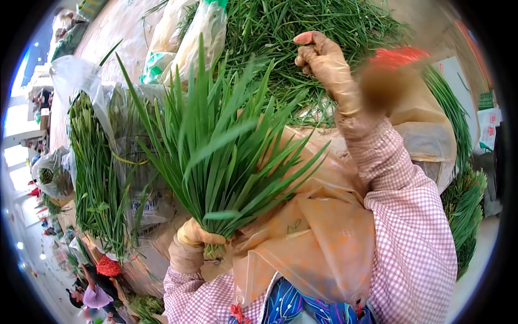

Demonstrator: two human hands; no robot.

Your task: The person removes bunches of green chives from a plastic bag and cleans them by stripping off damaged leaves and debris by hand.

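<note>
My left hand [199, 233], in a thin yellowish glove, is closed around the base of a bunch of garlic chives [221, 162]. The long flat leaves fan upward and away from me, and the pale cut ends stick out below my fist. My right hand [321, 56], gloved with a bare fingertip showing, is raised above the loose heap of chives [264, 32]. Its fingers are curled inward and nothing shows in them. A translucent orange-patterned apron [313, 232] covers my lap beneath the bunch.
At the left, packed chives [94, 173] stand by clear plastic bags [143, 135]. White-and-green plastic bags [202, 40] lie at the far side. More chives [450, 119] and a red bag [396, 56] are at the right. A person [94, 294] is at lower left.
</note>
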